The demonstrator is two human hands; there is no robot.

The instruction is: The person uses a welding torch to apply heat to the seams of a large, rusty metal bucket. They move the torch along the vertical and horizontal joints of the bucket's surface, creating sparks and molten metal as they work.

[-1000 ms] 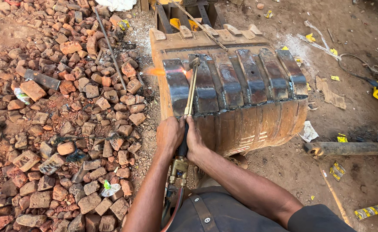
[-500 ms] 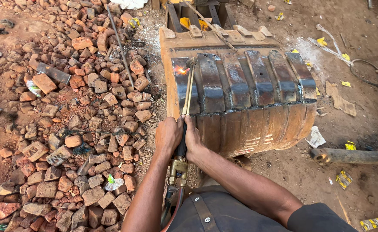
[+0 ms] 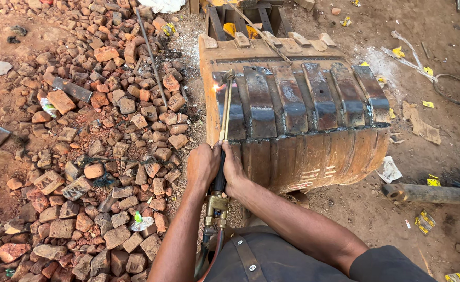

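- both hands, left hand point(image 3: 203, 166) and right hand point(image 3: 234, 171), are clenched around the cutting torch point(image 3: 220, 156) handle.
- its flame tip touches the rusty excavator bucket point(image 3: 298, 120) beside the brick rubble point(image 3: 99, 146).
- the torch looks stiff, long and hot-tipped; best held low, near the brass valves.

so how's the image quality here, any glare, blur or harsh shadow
Head view: even daylight, soft shadows; the only glare is the bright flame spot at the cutting torch tip on the excavator bucket. Both hands, left hand and right hand, and the brick rubble look sharp; wide-lens bending at the edges.
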